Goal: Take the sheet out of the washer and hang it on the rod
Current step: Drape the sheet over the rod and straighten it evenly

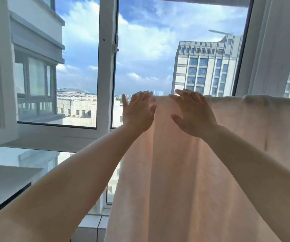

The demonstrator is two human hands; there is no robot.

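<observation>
A pale peach sheet [184,172] hangs in front of the window, draped over a rod that its top fold hides. The fold runs from the middle of the view to the right edge. My left hand [138,112] is raised at the sheet's left edge, fingers straight and spread. Just to its right, my right hand [193,112] is up near the top fold with fingers spread and straight. Neither hand grips the cloth. The washer is out of view.
Behind the sheet is a white-framed window [105,67], its left pane swung open, with buildings and sky outside. A white sill and ledge [9,175] lie at lower left. A white frame post [270,49] stands at right.
</observation>
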